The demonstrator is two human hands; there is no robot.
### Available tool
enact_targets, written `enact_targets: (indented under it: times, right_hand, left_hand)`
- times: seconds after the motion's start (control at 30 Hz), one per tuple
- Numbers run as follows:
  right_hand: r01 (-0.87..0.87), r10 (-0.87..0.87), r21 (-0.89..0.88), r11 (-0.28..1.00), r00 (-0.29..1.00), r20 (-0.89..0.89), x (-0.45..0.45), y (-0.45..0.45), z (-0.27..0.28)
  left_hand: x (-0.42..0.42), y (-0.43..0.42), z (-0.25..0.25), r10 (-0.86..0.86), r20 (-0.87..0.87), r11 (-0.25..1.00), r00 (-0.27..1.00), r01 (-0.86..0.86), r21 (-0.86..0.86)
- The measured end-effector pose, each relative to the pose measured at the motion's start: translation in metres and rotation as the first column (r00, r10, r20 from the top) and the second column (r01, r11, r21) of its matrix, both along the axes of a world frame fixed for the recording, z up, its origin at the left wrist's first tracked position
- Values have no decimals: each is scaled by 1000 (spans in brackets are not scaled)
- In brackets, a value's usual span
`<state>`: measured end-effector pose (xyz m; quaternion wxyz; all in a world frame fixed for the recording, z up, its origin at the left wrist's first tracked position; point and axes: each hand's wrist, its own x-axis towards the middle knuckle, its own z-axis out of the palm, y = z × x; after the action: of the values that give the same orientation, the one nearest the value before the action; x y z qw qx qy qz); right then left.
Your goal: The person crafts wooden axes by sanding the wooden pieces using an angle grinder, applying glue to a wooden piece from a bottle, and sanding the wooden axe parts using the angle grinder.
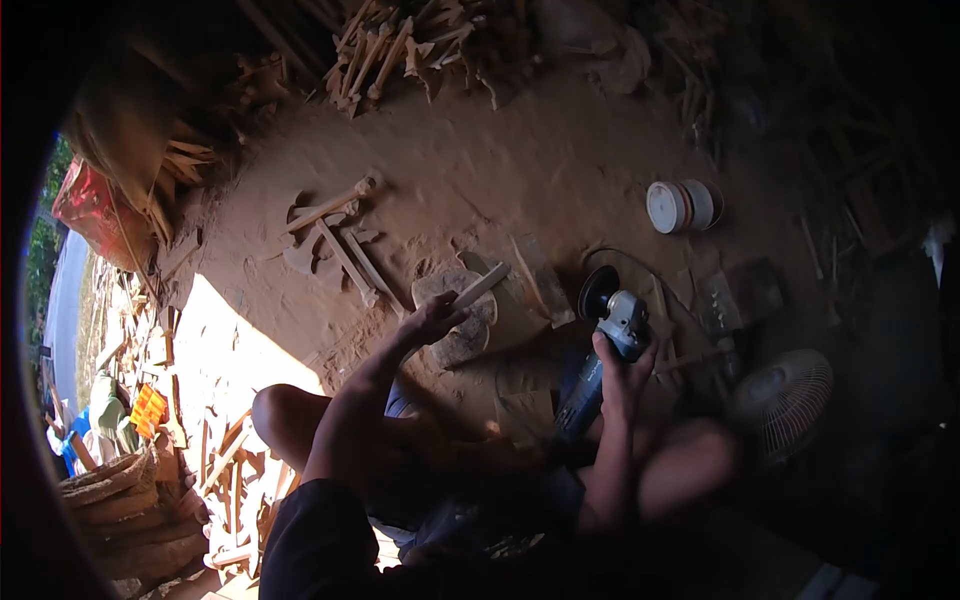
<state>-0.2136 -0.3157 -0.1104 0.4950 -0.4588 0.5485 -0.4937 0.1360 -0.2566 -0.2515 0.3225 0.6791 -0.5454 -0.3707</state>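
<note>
My left hand (436, 318) is closed around one end of a short wooden piece (483, 285), whose other end points up and to the right. Under it stands a round wooden block (460, 337). My right hand (625, 372) grips an angle grinder (622, 322) near its head. The grinder's dark disc (599, 291) faces up and left, apart from the wooden piece, and its blue body slants down toward my lap. Whether the disc is spinning, I cannot tell.
Several axe-shaped wooden pieces (335, 235) lie on the dusty ground ahead. A white bucket (670, 207) lies at the right, and a fan (785, 402) is beside my right knee. A cable (640, 262) curves behind the grinder. Stacked wood (380, 50) fills the back.
</note>
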Motion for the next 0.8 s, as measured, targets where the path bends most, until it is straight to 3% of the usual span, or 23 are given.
enact_targets:
  times: [0.03, 0.13, 0.23, 0.33, 0.43, 0.47, 0.5, 0.53, 0.57, 0.6, 0.63, 0.67, 0.7, 0.8]
  right_hand:
    - [5, -5, -2, 1000, 1000, -10, 1, 0, -1]
    - [-16, 5, -90, 996, 993, -118, 2, -1, -9]
    - [-43, -3, -124, 991, 938, -348, 6, 5, 0]
    - [-97, 0, -198, 975, 897, -442, 4, 9, -1]
    - [-88, -17, -223, 971, 904, -428, 3, 8, -5]
    - [-77, -17, -193, 978, 896, -444, 1, 7, -7]
    - [-66, -16, -161, 985, 888, -459, 0, 5, -11]
    - [-54, -15, -131, 990, 881, -473, -2, 4, -16]
    - [-61, -9, -131, 989, 880, -475, -3, 4, -21]
    - [-67, -4, -130, 989, 879, -478, -3, 5, -28]
    - [-71, 2, -126, 989, 875, -483, -7, 6, -37]
    - [-87, 27, -94, 992, 862, -507, -12, 7, -56]
    - [-108, 69, -51, 993, 870, -489, -16, 13, -69]
    - [-175, 190, 73, 982, 875, -445, -20, 29, -90]
  left_hand:
    - [0, 1, -22, 7, 84, 993, 996, 3, -114]
    - [-5, 2, 28, 90, -143, 899, 986, -19, 438]
    - [-1, 0, 27, 111, -199, 877, 974, -2, 481]
    - [-3, -11, 33, 108, -237, 887, 966, 13, 461]
    - [-23, -31, 18, 95, -80, 939, 992, -63, 338]
    - [-21, -37, -37, -150, 205, 989, 967, 148, 26]
    - [-19, -43, -91, -135, 575, 905, 807, 337, -261]
    - [-24, -50, -109, -187, 723, 853, 665, 475, -217]
    - [-43, -57, -38, -381, 268, 924, 885, 357, 135]
    - [-64, -64, 40, -161, -82, 841, 984, 180, 509]
    - [-62, -65, 6, -338, 429, 939, 838, 269, 215]
    - [-52, -61, -61, -239, 844, 877, 481, 479, -25]
    - [-47, -54, -100, 95, 994, 679, 62, 726, -110]
    - [-50, -49, -97, 379, 925, 686, -33, 680, -257]
